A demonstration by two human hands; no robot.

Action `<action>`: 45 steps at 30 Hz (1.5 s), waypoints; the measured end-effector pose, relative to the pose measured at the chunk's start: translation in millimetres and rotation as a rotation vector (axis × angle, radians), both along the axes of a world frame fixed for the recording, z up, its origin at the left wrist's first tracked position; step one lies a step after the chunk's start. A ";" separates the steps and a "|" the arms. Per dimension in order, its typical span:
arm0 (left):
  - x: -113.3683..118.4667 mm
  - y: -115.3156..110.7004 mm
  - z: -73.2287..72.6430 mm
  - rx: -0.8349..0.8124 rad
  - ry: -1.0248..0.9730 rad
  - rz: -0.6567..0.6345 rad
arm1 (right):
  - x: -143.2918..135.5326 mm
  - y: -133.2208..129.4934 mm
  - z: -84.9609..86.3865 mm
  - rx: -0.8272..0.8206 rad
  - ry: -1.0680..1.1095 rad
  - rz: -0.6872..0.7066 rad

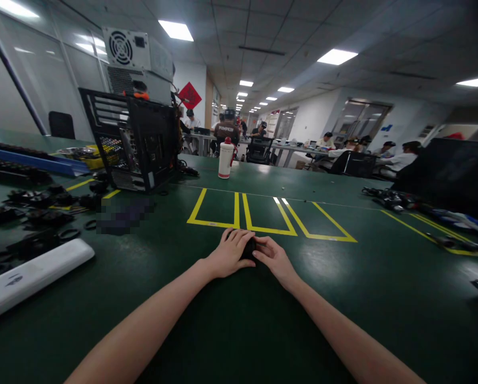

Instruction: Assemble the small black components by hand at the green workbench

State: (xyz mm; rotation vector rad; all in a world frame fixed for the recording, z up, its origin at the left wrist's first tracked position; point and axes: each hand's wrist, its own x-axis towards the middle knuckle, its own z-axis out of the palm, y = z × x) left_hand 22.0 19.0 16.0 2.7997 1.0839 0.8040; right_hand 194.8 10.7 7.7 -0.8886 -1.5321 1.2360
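A small black rounded object (pixel 248 248) rests on or just above the green table, mostly covered by fingers, so its kind cannot be made out. My left hand (pixel 229 253) is wrapped over it from the left, fingers across its top and thumb along the near side. From the right, my right hand (pixel 276 260) grips its edge between thumb and curled fingers. Just beyond both hands lie three boxes marked on the table in yellow tape (pixel 268 231).
A black computer case (pixel 137 141) with a power supply (pixel 127 49) above it stands back left. Loose black parts (pixel 42 213) and a white power strip (pixel 39 277) lie left. A white cup (pixel 225 160) stands ahead; a dark monitor (pixel 450 176) is right. People sit farther off.
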 end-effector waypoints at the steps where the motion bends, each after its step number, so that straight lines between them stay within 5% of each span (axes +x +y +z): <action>1: -0.4 0.3 -0.1 0.000 -0.002 -0.003 | -0.3 -0.3 0.0 0.004 -0.001 -0.005; 15: -2.8 -1.5 -6.1 0.099 -0.011 -0.002 | -6.1 2.3 -8.0 0.078 -0.019 -0.107; 26: -3.3 1.7 -6.1 0.049 -0.025 -0.005 | 0.3 4.0 -5.9 0.024 0.012 0.036; 34: -1.3 -0.2 -2.7 0.033 -0.025 -0.014 | -5.6 0.6 -1.6 0.054 -0.012 -0.088; 45: -5.1 -4.1 -3.4 0.068 0.006 -0.024 | 1.1 -2.4 -0.4 0.082 -0.028 0.083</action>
